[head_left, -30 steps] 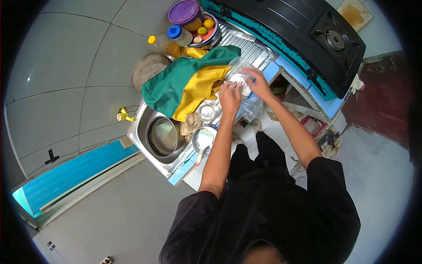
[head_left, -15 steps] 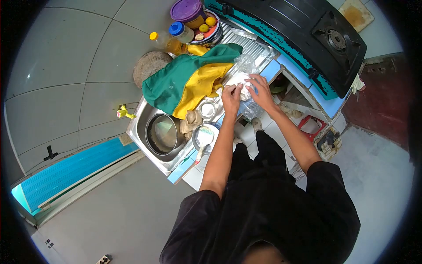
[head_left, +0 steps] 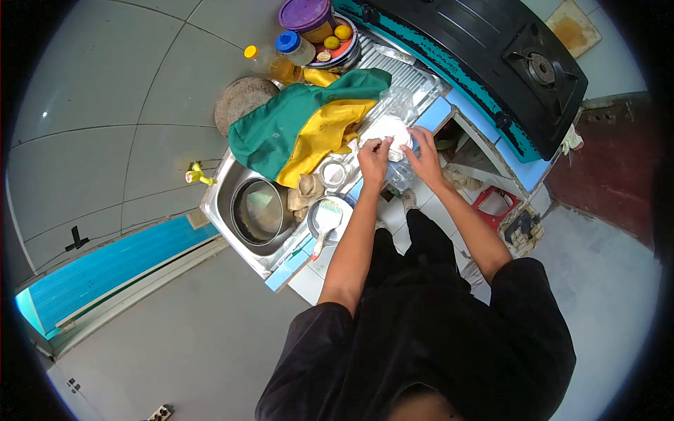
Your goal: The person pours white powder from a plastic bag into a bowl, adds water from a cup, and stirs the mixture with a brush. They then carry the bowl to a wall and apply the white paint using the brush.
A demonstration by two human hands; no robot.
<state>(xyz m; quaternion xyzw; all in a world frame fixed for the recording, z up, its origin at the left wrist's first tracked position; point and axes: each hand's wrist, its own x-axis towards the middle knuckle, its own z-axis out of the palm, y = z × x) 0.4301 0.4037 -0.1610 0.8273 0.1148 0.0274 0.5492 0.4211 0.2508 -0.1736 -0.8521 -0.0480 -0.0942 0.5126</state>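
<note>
A round white item (head_left: pixel 390 133), perhaps dough, lies on clear plastic (head_left: pixel 400 102) at the counter's edge. My left hand (head_left: pixel 373 156) is at its left side, thumb and fingertips pinched together; whether they grip a bit of the white item is too small to tell. On its right side my right hand (head_left: pixel 424 156) rests with fingers apart and bent, fingertips touching the edge. Left of my hands are a small round container (head_left: pixel 333 173) and a pan (head_left: pixel 345 208) holding a white brush (head_left: pixel 327 217).
A green and yellow cloth (head_left: pixel 281 133) covers part of the steel sink (head_left: pixel 222 189), which holds a metal pot (head_left: pixel 242 217). Bottles, a purple tub (head_left: pixel 306 15) and yellow fruits stand behind. The black gas stove (head_left: pixel 463 42) is at upper right.
The fingers of my right hand have shifted slightly right and down, uncovering more of the white item. My left hand stays pinched near its left side. The view has shifted slightly.
</note>
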